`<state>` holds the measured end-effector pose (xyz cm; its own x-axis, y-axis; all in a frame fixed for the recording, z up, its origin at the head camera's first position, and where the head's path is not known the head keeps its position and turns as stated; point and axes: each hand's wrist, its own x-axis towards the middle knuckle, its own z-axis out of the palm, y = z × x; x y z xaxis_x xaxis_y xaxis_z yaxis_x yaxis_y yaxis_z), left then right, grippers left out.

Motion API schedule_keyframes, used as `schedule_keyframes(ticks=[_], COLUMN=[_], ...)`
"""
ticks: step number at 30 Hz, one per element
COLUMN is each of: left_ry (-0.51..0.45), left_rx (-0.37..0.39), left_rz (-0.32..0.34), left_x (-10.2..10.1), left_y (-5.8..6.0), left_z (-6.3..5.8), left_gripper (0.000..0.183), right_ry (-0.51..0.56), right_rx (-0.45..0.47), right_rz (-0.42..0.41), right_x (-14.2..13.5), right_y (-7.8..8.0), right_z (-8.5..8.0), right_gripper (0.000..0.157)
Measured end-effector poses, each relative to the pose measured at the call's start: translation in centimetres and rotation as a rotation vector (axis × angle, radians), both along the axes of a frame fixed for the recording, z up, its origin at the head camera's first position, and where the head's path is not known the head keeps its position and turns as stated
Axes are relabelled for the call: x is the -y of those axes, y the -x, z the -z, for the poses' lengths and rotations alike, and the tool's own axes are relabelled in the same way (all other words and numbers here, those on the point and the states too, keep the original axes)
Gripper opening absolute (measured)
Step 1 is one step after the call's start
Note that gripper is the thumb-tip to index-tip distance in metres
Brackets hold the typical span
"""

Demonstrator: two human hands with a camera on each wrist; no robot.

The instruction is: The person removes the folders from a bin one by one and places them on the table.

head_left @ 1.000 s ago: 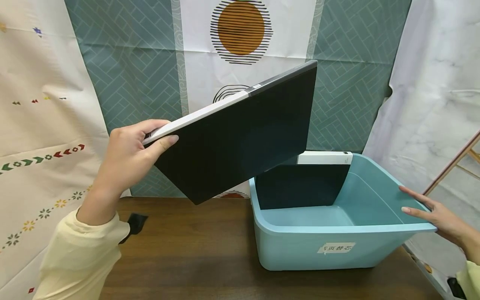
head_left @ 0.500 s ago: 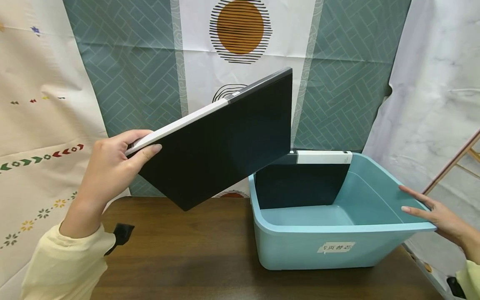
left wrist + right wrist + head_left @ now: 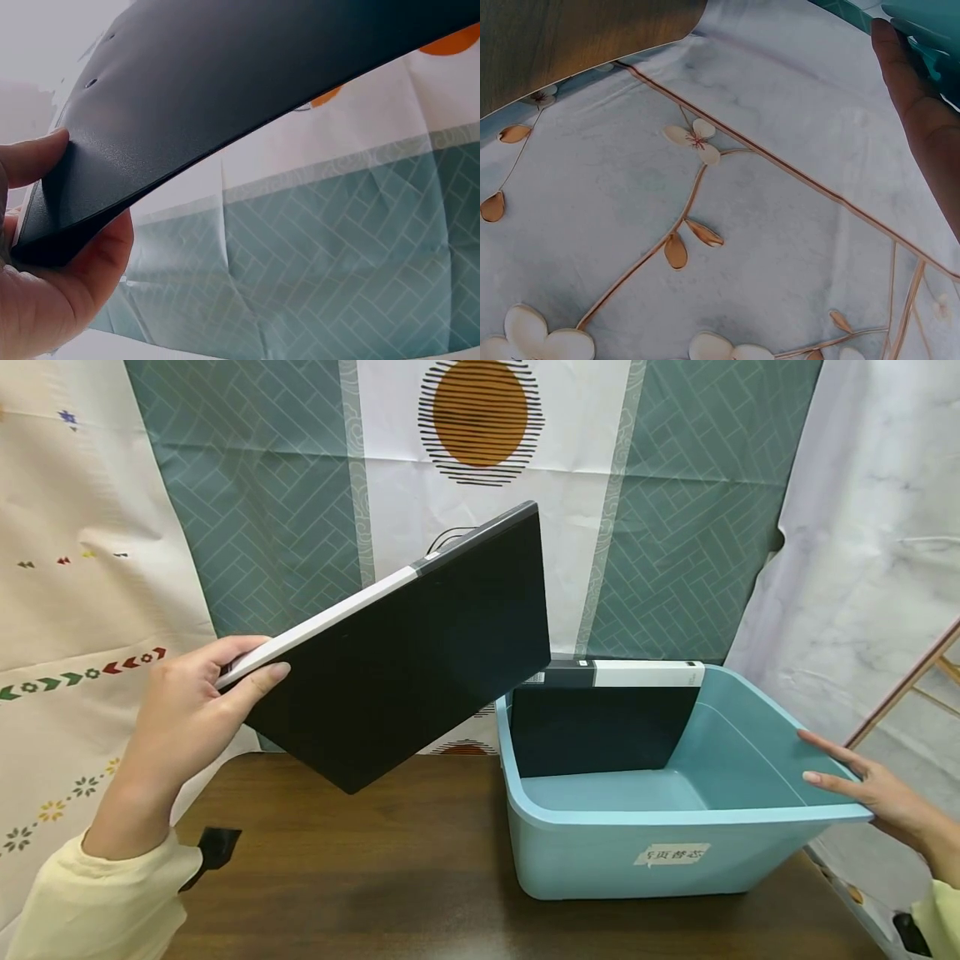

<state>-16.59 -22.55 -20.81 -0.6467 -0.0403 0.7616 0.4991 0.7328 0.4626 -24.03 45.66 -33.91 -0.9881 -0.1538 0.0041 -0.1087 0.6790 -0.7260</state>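
My left hand (image 3: 183,714) holds a black binder (image 3: 405,652) by its lower left corner, thumb on the cover and fingers behind. The binder hangs in the air, tilted, its white and grey spine facing up. In the left wrist view, the thumb (image 3: 49,154) presses the dark cover (image 3: 187,90). A light blue plastic bin (image 3: 615,818) stands on the right of the table. Inside it, a second black binder (image 3: 600,731) leans on the back wall, white and dark spine up. My right hand (image 3: 881,793) rests on the bin's right rim with fingers straight.
The bin has a paper label (image 3: 672,855) with writing on its front. Brown wooden table (image 3: 375,860) extends to the left of the bin. A patterned teal and white cloth (image 3: 285,510) hangs behind, and pale cloths hang at both sides.
My left hand has moved left and slightly down with the binder, drawing it away from the bin and showing more of the other binder's spine. My right hand has stayed on the rim.
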Motion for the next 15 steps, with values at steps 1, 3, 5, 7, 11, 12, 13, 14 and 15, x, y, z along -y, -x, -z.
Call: schedule_keyframes(ticks=[1, 3, 5, 7, 11, 12, 13, 14, 15], left_ry=[-0.002, -0.004, -0.004, -0.006, -0.002, 0.003, 0.008, 0.013, 0.018], left_rx=[0.003, 0.007, 0.013, 0.026, 0.051, 0.058, 0.064, 0.071, 0.078], left_rz=[-0.001, -0.009, -0.025, -0.040, -0.063, -0.062, -0.061, -0.066, -0.067], left_x=[0.2, 0.5, 0.8, 1.2, 1.9, 2.1, 2.3, 2.5, 2.7], left_y=[0.0, 0.0, -0.1, -0.2, -0.2, -0.2, -0.1, -0.1, -0.1], left_z=[0.1, 0.2, 0.3, 0.4, 0.6, 0.6, 0.7, 0.7, 0.8], left_gripper=[0.019, 0.019, 0.018, 0.018, 0.017, 0.018, 0.018, 0.017, 0.016], right_ry=[0.005, 0.024, 0.031, 0.038, 0.017, 0.010, 0.005, 0.005, 0.001], right_rx=[0.003, 0.007, 0.011, 0.013, 0.013, 0.013, 0.013, 0.015, 0.015], right_rz=[0.001, -0.002, 0.001, -0.003, 0.001, 0.004, 0.006, 0.007, 0.008], right_x=[0.0, 0.0, 0.0, 0.0, 0.0, 0.1, 0.1, 0.1, 0.1], right_y=[0.0, 0.0, 0.0, 0.0, 0.0, 0.0, 0.0, 0.0, 0.0], right_z=[0.0, -0.1, -0.2, -0.3, -0.4, -0.4, -0.4, -0.4, -0.4], right_gripper=[0.069, 0.069, 0.068, 0.068, 0.069, 0.069, 0.069, 0.069, 0.069])
